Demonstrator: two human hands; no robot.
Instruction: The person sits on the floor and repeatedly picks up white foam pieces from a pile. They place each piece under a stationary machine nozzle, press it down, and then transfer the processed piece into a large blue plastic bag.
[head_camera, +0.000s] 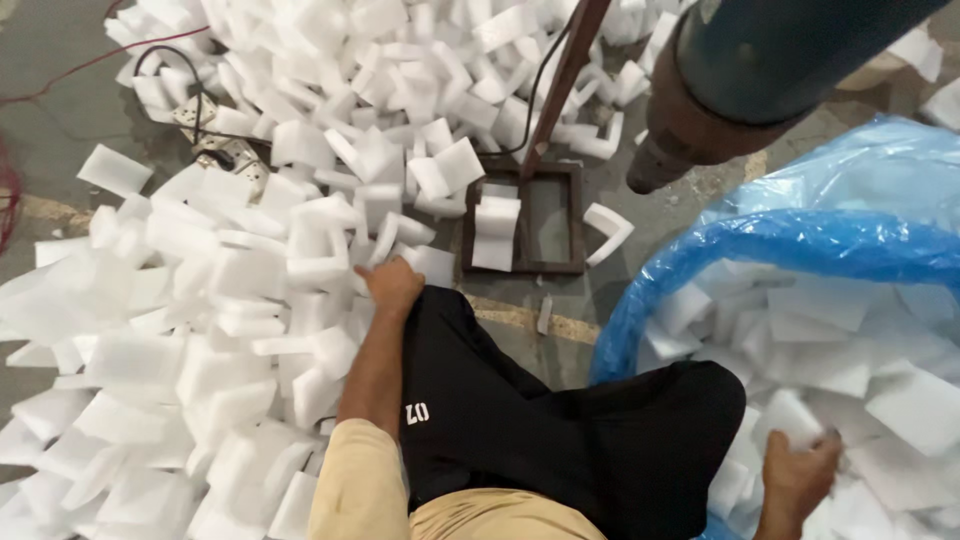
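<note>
The left hand (392, 285) is closing narrowly, knuckles up, on a white foam piece (432, 263) at the near edge of the foam pile (200, 300). The piece is lying flat just beyond the fingertips, and its long axis is running away from the hand toward the dark rectangular frame (523, 218). The forearm is stretching straight forward from a beige sleeve (355, 490), passing along the left side of the person's black-trousered knee (560, 430). More foam pieces are spreading left of and beyond this hand, with a power strip (222, 140) and its cable lying farther off among them.

The right hand (800, 475) is reaching into the blue plastic bag (800, 240), fingers curling over a foam block (790, 415); whether they are actually clamping it cannot be told. Foam offcuts are filling the bag all around this hand.
</note>
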